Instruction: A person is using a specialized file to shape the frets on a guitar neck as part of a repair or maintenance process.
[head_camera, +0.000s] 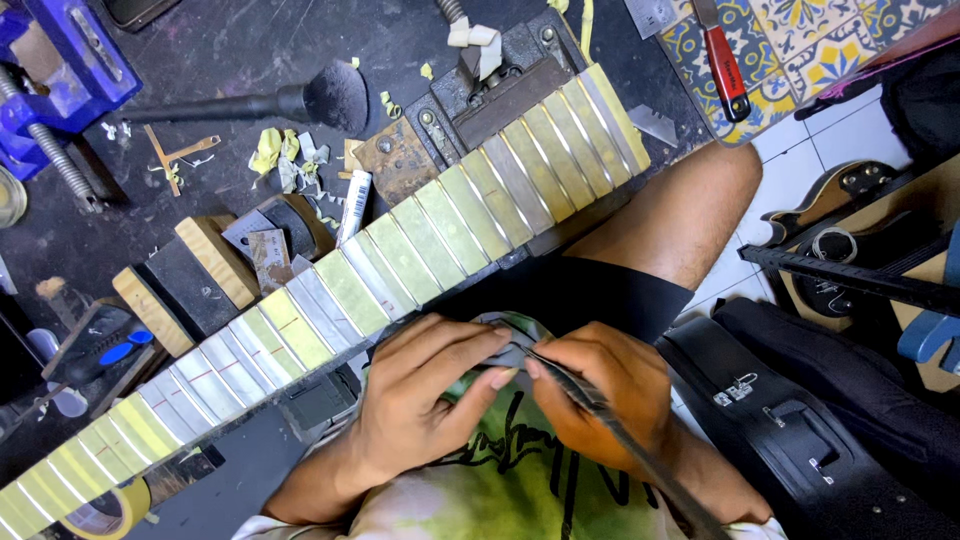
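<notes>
Even, bright diffuse light from overhead; soft shadows under hands. Mild glare on frets of masked fretboard (400, 260). Dark counter (230, 50) reads underexposed. Wide-angle bending at edges; focus sharp centre, slight blur at corners.

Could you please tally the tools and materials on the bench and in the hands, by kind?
Masked guitar neck: 1
Dark brush: 1
Blue vise: 1
Yellow tape roll: 1
Red-handled tool: 1
Slim file, in left hand and right hand: 1
Total: 6

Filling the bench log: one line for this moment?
left hand: pinching file tip | right hand: gripping file | masked fretboard: on bench, untouched
</notes>
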